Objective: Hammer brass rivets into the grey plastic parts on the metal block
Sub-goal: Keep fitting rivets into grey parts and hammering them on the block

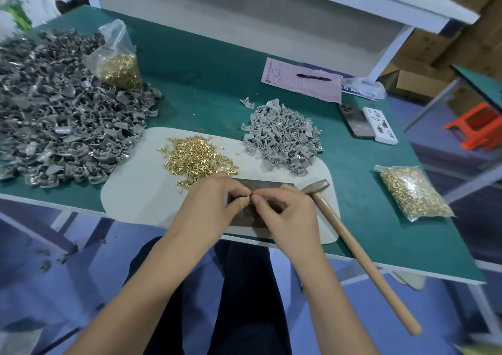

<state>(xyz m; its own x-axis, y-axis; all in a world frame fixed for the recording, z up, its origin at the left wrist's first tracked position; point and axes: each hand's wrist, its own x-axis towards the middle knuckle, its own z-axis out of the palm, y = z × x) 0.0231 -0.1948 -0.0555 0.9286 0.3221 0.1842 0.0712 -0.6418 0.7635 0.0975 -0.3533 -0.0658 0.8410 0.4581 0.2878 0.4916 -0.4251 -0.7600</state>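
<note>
The dark metal block (267,187) lies on a pale mat (141,191) at the table's front edge. Both hands meet over it. My left hand (214,200) curls its fingers around a small part that its fingers hide. My right hand (285,208) pinches something tiny at the same spot; I cannot make out what it is. Loose brass rivets (195,156) lie heaped just behind my left hand. A small pile of grey plastic parts (285,134) sits behind the block. The wooden-handled hammer (353,243) lies to the right, its head (316,186) beside the block.
A large heap of grey parts (54,115) fills the left of the green table (206,77). Bags of rivets stand at back left (116,64) and lie at right (413,191). Paper with a pen (304,83), a phone (355,121) and a white box (380,125) lie behind.
</note>
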